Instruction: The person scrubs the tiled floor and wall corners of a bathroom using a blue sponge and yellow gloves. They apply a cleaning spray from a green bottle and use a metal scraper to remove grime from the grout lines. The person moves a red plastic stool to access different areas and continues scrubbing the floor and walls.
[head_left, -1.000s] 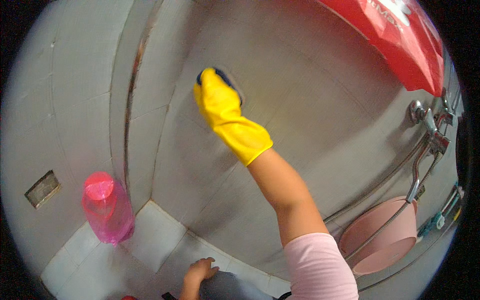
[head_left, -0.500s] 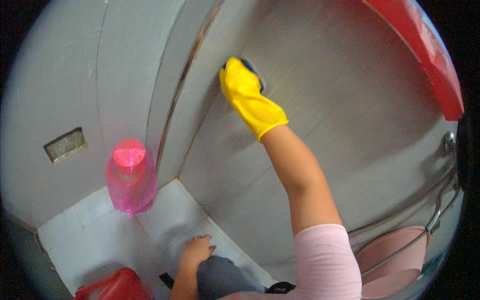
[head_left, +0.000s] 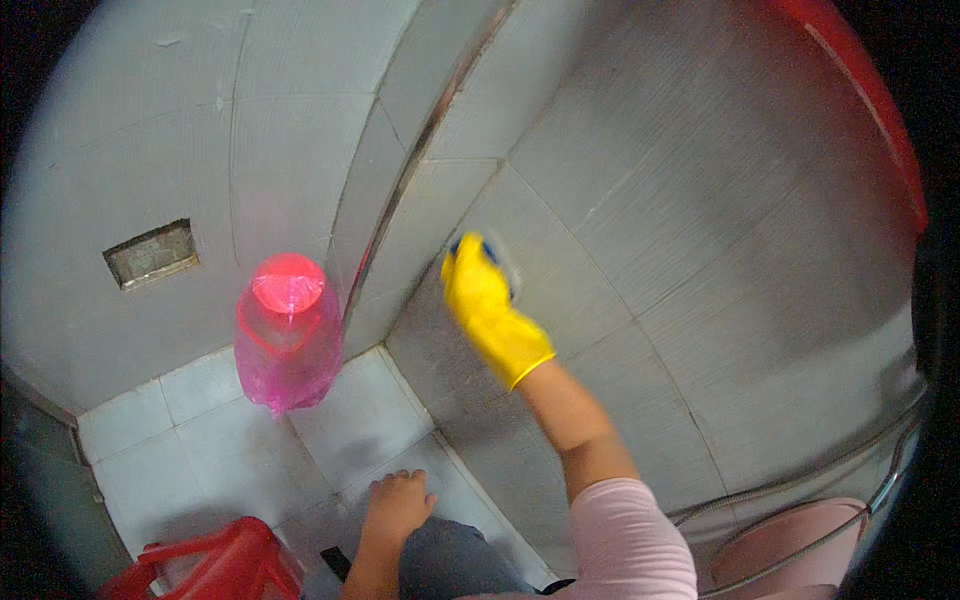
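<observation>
"Head view: what's the scrubber [head_left: 489,253] look like?"

"Dark blue body, pale greyish rim along its right side. Small, flattish, edges a bit blurred. Most of it sits under the right hand [head_left: 478,295], so full shape can't be told."

"Location?"

"On the grey tiled wall [head_left: 690,220], close to the corner seam."

"Fingers?"

"Right: yellow rubber glove, fingers closed over the scrubber. Left hand [head_left: 400,497]: bare, fingers loosely curled and slightly apart, by the person's knee [head_left: 445,553]. Contact there unclear."

"Surroundings?"

"Pink see-through bag [head_left: 290,345] with a brighter red-pink top, upright on pale floor tiles [head_left: 350,415], left of the corner. Red plastic stool [head_left: 262,560] lower left, cut off by the frame. Pink basin [head_left: 775,545] lower right, grey hose [head_left: 780,485] above it."
</observation>
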